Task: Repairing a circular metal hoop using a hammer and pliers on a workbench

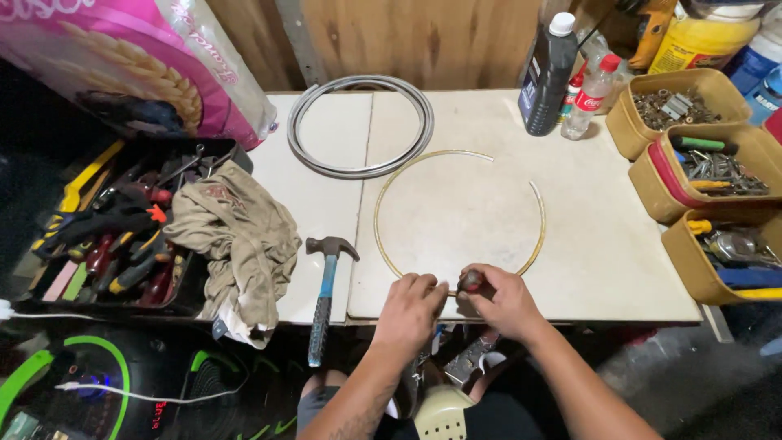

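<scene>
We pin thin brass hoop (459,213) under left hand (410,310) fingers for steadiness; right hand (501,300) fingers gripping red-handled tool (471,281) at hoop's near edge; hammer (326,285) left of fingers.

The thin open ring (459,213) under the hands looks like brass-toned metal, smooth with a dull sheen. The coiled hose (361,126) beside it is grey braided metal, faintly glossy. The hammer (326,285) has a dark steel head and a blue rubbery grip. The worktop (603,236) is pale, matt and scuffed. The rag (236,240) is crumpled khaki cloth, stained. The black bottle (548,77) is glossy plastic.
</scene>
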